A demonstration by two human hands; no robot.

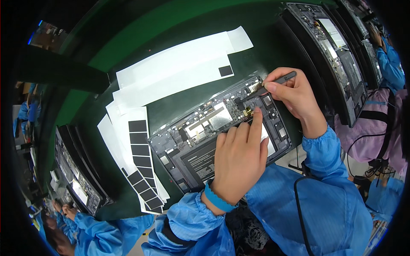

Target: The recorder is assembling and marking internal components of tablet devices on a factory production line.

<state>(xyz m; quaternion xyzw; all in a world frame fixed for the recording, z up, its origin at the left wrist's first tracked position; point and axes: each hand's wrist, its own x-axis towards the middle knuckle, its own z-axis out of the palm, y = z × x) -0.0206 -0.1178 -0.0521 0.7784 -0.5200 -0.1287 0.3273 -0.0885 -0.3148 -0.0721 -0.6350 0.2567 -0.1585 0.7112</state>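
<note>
At the centre of the green mat (pixel 179 106) lies an opened flat device (pixel 213 128), its black tray-like shell holding circuit boards, metal shields and a dark rectangular battery. The left hand (pixel 239 160) rests flat on the battery, fingers extended, forefinger tip touching a small gold part. The right hand (pixel 294 94) grips a slim dark stylus tool (pixel 273 83), fingers closed around it. White backing strips (pixel 175 72) carrying black square pads (pixel 139 149) lie just beside the device.
</note>
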